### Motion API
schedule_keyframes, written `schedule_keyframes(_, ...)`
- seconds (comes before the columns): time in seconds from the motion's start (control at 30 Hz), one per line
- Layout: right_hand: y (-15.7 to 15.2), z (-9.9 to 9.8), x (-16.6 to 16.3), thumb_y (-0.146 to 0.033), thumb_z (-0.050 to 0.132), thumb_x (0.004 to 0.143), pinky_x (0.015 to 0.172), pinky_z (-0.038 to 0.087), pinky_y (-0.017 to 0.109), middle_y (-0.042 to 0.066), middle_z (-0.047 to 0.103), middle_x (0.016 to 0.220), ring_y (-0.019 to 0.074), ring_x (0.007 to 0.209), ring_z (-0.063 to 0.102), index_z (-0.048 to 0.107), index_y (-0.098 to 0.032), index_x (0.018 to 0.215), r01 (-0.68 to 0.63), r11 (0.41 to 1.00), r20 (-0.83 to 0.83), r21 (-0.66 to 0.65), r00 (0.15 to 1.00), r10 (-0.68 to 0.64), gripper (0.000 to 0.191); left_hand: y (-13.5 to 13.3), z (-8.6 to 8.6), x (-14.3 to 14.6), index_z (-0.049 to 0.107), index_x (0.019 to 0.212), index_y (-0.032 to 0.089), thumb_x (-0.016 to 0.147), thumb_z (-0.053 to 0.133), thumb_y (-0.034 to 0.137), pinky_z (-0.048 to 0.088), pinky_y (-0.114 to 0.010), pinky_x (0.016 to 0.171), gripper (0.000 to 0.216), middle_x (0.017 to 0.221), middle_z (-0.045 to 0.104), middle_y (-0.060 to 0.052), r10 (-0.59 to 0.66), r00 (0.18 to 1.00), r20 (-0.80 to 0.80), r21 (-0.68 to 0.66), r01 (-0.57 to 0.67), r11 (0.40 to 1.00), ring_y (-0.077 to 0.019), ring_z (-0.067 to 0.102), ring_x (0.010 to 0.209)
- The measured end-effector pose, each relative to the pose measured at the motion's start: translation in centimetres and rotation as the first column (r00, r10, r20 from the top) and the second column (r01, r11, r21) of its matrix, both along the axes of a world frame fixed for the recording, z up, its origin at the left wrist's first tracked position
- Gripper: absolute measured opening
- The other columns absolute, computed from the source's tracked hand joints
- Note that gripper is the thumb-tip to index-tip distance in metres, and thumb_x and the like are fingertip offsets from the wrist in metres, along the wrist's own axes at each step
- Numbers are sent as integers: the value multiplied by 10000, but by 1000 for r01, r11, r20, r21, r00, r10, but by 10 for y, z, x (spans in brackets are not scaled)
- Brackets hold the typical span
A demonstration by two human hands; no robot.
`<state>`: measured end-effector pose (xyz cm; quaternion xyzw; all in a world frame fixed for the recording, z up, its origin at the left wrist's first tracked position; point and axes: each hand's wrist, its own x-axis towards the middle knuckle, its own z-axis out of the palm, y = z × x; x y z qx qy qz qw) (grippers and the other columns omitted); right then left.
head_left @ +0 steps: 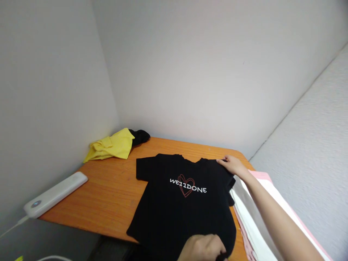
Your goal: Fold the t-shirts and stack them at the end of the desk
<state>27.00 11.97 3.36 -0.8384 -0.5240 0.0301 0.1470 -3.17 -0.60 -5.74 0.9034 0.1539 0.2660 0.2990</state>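
Observation:
A black T-shirt (182,214) lies front up, its neck toward the wall, with white "WE11DONE" lettering over a red heart outline on the chest. My right hand (233,165) grips the shirt by its far right shoulder, fingertips on the cloth. Close to the bottom of the view, my left hand (202,248) is closed in a fist on the shirt's lower right part near the hem. The left sleeve is spread flat, while the right sleeve is bunched below my right forearm. The hem's lower edge runs past the table's front and partly out of view.
On the wooden table (114,195), a yellow garment (116,145) and a black cloth (140,136) lie at the back left. A white power bank (56,195) with a cable sits along the left edge. White-and-pink folded clothing (252,214) lies at the right, beneath my right arm. Walls enclose the table.

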Motion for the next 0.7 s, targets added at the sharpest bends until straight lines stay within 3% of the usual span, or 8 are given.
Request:
schedule_keyframes(0.07, 1, 12, -3, -429, 632, 840, 613, 392, 332, 120, 657, 749, 245, 715, 609, 529, -220, 661, 26, 1000, 12, 17, 1000, -27, 293, 5, 22, -9, 438, 776, 218, 701, 605, 188, 280, -196, 415, 186, 602, 522, 51, 13, 999, 40, -276, -1, 961, -72, 440, 463)
schedule_keyframes(0.13, 8, 23, -10, -449, 649, 825, 625, 397, 330, 114, 661, 774, 248, 734, 614, 561, -210, 740, 41, 998, 24, 42, 999, -42, 268, 8, 40, -19, 397, 756, 220, 710, 590, 212, 260, -171, 394, 199, 555, 474, 71, 16, 998, 63, -524, 20, 852, -49, 383, 417)
schedule_keyframes(0.2, 20, 33, -23, -478, 662, 810, 639, 401, 324, 105, 666, 811, 250, 763, 622, 582, -200, 840, 38, 997, 31, 67, 999, -41, 291, 9, 55, -32, 379, 745, 220, 748, 589, 275, 233, -154, 383, 218, 528, 423, 87, 50, 997, 65, -678, 8, 735, -35, 341, 403)
schedule_keyframes(0.27, 38, 42, -45, -513, 667, 799, 656, 407, 317, 96, 672, 856, 251, 803, 628, 584, -200, 910, 19, 996, 39, 85, 999, -22, 343, 11, 65, -49, 380, 731, 214, 774, 600, 323, 217, -142, 391, 250, 523, 374, 97, 134, 990, 45, -747, -56, 662, -30, 323, 414)
schedule_keyframes(0.37, 72, 50, -93, -552, 659, 797, 695, 430, 313, 95, 676, 919, 255, 873, 631, 584, -200, 965, -43, 995, 67, 92, 997, 37, 397, 15, 68, -82, 372, 709, 214, 798, 611, 400, 290, -137, 417, 315, 541, 325, 101, 316, 948, 46, -779, -164, 605, -34, 318, 429)
schedule_keyframes(0.47, 108, 44, -152, -528, 644, 825, 748, 453, 330, 127, 669, 1023, 268, 961, 624, 581, -178, 1040, -91, 995, 84, 41, 993, 87, 416, 24, 55, -122, 348, 709, 226, 834, 546, 519, 414, -174, 471, 375, 560, 313, 97, 448, 894, 31, -784, -256, 566, -55, 370, 432)
schedule_keyframes(0.6, 144, 12, -221, -437, 694, 812, 764, 474, 344, 154, 665, 1066, 279, 999, 627, 583, -153, 1090, -122, 991, 40, -56, 991, 124, 413, 39, 32, -166, 393, 696, 221, 893, 449, 496, 404, -186, 499, 343, 536, 436, 63, 533, 823, -195, -559, -540, 629, -107, 530, 485)
schedule_keyframes(0.7, 156, -13, -248, -416, 713, 796, 763, 481, 337, 159, 669, 1061, 274, 989, 635, 588, -152, 1095, -152, 984, -10, -92, 988, 152, 418, 47, 24, -187, 464, 717, 220, 918, 417, 455, 380, -193, 508, 313, 550, 537, 33, 566, 756, -329, -361, -655, 664, -129, 576, 512)
